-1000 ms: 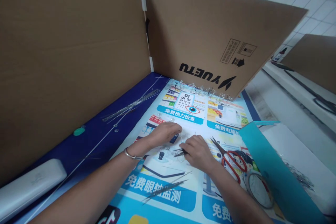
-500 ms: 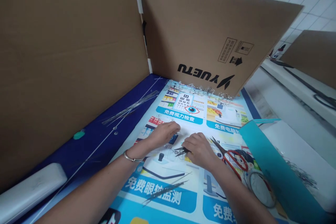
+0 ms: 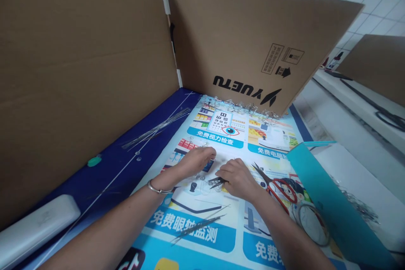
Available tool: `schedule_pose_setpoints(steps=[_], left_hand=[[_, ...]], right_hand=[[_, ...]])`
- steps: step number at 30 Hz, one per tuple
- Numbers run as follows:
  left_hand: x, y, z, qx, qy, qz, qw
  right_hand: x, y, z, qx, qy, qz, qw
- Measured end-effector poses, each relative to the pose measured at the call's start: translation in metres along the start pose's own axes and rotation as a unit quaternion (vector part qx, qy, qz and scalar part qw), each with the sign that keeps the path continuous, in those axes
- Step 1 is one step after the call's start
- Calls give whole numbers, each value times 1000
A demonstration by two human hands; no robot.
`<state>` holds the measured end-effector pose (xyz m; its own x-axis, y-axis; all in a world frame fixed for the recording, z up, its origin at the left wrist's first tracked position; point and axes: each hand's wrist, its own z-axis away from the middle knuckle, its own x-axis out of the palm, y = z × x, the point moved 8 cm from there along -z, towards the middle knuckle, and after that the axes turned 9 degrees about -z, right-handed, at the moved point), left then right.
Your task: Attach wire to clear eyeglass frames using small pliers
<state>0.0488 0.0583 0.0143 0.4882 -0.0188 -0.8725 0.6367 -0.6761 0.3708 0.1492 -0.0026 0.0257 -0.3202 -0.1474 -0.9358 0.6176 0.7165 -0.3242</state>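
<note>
My left hand (image 3: 200,161), with a metal bangle on its wrist, is closed in a pinch above the printed sheet (image 3: 190,253). Whatever is in its fingertips is too small to make out. Beside it, my right hand (image 3: 237,179) is wrapped round a dark tool with two pointed tips (image 3: 217,182); its handles are hidden in the palm. Small clear pieces (image 3: 202,178) lie near the tips. Closer to me lies a bundle of thin wires (image 3: 199,227). Scissors with red handles (image 3: 286,190) rest right of my right hand.
Tall cardboard panels (image 3: 253,29) stand behind and left. Clear pieces (image 3: 249,109) line the back panel's foot. More thin wires (image 3: 156,128) lie on the blue strip. A teal box (image 3: 335,206) with wire pieces, a round clear object (image 3: 313,223) and a white case (image 3: 41,228) flank my arms.
The view has shifted slightly. Both hands keep nearly the same places and grips, the pointed tool still in my right hand.
</note>
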Motion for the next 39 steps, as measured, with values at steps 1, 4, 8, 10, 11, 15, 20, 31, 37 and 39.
schedule_pose_setpoints(steps=[1, 4, 8, 10, 11, 15, 20, 31, 37, 39], left_hand=[[-1, 0, 0, 2, 3, -16, 1000], [-5, 0, 1, 10, 6, -83, 996], [-11, 7, 2, 36, 12, -164, 986], [-15, 13, 3, 54, 26, -179, 982], [-16, 15, 3, 63, 35, -183, 980], [-22, 22, 4, 91, 62, -207, 972], [-22, 26, 3, 113, 59, -247, 961], [-20, 21, -1, 78, 68, -156, 982], [-20, 9, -5, -5, 53, 69, 996], [-15, 2, -6, -41, 35, 148, 987]], right_hand=[[0, 0, 1, -1, 4, -3, 1000], [-3, 5, 3, 7, 37, 3, 999], [-12, 22, 8, 78, 108, 42, 990], [-15, 30, 9, 121, 111, 67, 984], [-15, 33, 10, 140, 102, 80, 982], [-13, 37, 10, 195, 54, 114, 973], [-11, 40, 8, 232, 27, 121, 965], [-10, 42, 7, 246, -13, 114, 962], [-10, 39, 5, 233, -31, 130, 963], [-10, 38, 4, 229, -33, 132, 964]])
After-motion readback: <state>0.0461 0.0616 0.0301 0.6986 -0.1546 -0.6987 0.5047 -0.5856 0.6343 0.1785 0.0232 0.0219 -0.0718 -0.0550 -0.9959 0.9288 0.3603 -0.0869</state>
